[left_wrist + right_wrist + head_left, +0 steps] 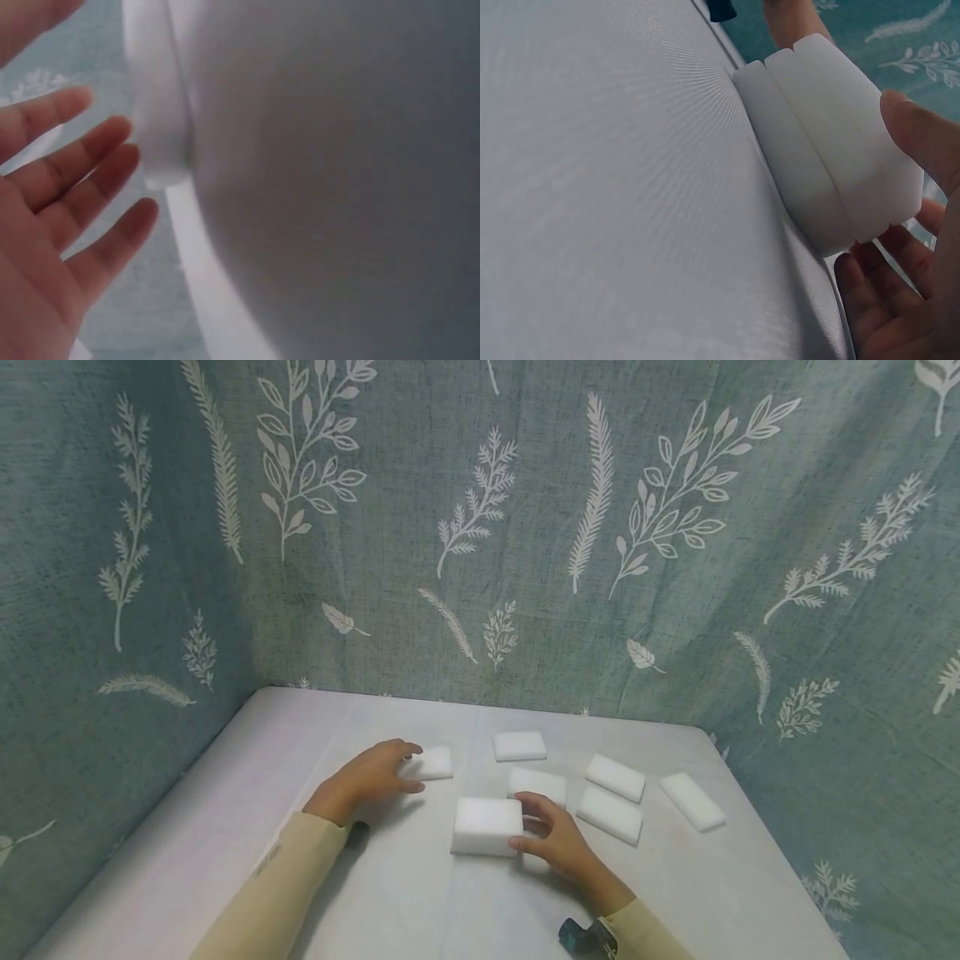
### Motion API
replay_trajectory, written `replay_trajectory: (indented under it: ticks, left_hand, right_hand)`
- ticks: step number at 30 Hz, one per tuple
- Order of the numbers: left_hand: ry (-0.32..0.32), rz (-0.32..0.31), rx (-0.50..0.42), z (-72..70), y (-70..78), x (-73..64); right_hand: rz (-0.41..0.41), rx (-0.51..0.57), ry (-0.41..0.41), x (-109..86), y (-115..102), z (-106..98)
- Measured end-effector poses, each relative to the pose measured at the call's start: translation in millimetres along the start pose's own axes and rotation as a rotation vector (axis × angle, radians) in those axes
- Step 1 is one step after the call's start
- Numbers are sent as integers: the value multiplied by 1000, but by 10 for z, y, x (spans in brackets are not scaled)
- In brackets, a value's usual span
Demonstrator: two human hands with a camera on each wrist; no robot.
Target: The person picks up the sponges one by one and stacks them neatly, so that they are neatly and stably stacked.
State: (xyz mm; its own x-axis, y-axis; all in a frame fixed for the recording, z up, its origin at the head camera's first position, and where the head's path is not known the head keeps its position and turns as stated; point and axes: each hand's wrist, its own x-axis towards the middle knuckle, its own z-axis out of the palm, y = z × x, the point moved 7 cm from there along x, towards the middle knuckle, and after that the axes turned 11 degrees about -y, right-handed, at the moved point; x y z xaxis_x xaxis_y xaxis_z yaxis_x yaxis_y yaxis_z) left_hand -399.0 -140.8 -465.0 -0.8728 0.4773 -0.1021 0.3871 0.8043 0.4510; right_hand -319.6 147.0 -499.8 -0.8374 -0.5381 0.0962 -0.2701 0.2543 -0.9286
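Note:
A stack of white sponge blocks sits near the middle of the table. My right hand holds its right end, with the thumb on the near side and the fingers on the far side. The right wrist view shows the layers of the stack pressed flat together, one on another. Farther left, my left hand is spread with nothing in it. Its fingers and thumb reach toward a single flat white sponge. In the left wrist view that sponge appears just past the loosely extended fingertips.
More white sponges lie flat on the white-covered table: one at the back, another behind the stack, and several to the right, including a slanted one. A leaf-patterned green curtain rises along the back and sides.

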Motion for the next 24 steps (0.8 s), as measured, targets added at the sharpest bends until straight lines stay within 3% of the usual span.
replay_trajectory:
  ticks: [9, 21, 24]
  left_hand:
    - [53, -25, 13, -85, -106, 73]
    - [-3, -113, -13, -26, -207, 157]
    - [-14, -124, -27, -13, -222, 165]
  right_hand:
    - [7, 6, -6, -3, 2, 6]
    - [-2, 38, -26, 24, 55, 8]
    - [-3, 51, -31, 2, -46, 18]
